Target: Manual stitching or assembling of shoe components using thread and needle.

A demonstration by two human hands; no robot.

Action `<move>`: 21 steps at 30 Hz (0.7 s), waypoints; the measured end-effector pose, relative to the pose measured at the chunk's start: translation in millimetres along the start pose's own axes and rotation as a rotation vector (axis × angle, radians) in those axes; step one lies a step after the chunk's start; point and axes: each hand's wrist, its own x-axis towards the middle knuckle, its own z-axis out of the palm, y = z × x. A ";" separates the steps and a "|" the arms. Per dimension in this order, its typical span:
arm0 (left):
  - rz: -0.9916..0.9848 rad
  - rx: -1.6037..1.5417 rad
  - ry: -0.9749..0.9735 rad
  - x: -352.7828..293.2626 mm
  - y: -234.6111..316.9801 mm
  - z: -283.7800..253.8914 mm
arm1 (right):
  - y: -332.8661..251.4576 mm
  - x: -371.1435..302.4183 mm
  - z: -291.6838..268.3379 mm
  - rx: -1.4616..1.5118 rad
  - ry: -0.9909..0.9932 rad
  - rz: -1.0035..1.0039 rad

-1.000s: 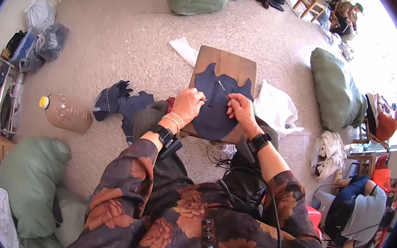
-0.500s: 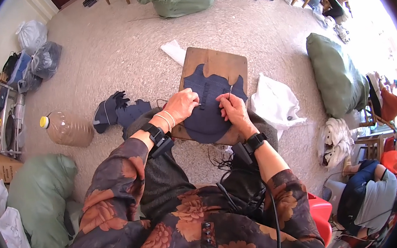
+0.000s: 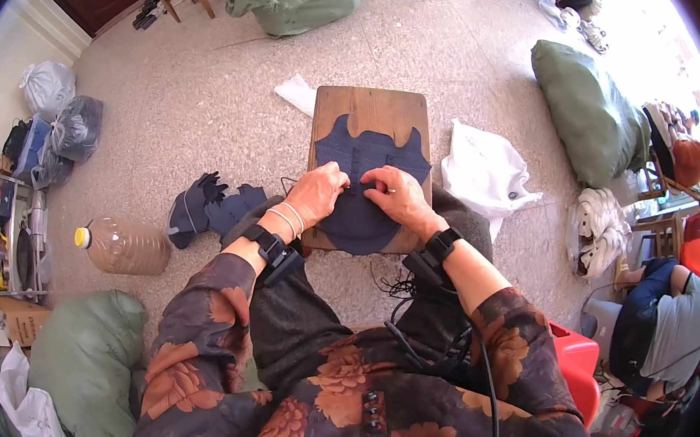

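Since a moment ago both hands have drawn closer together over the dark blue scallop-edged fabric piece [image 3: 364, 187], which lies flat on one brown wooden board [image 3: 373, 114] resting across the person's knees. Left hand [image 3: 317, 192] lies with its fingers curled and pressed down on the cloth; right hand [image 3: 395, 197] has its fingertips bunched as if pinching something small at the cloth's middle, but what sits between them is too small to make out, and the hands hide the fabric beneath them. Two more dark blue fabric pieces [image 3: 213, 211] lie on the floor to the left, overlapping so their outlines blur together. One clear plastic bottle with a yellow cap [image 3: 123, 247] lies beside them. One white cloth [image 3: 486, 174] lies right of the board. Two green sacks [image 3: 590, 112] sit farther off, another cut off at the top edge.
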 end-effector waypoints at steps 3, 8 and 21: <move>0.024 -0.034 0.056 -1.1 2.4 -0.5 | 3.5 -0.9 0.1 -0.002 0.001 0.008; -0.047 0.019 0.089 -0.3 1.3 0.2 | -3.3 0.3 -2.4 0.000 -0.016 0.019; -0.099 0.040 0.147 -3.6 4.1 0.5 | 5.0 2.2 -3.7 0.214 -0.029 0.128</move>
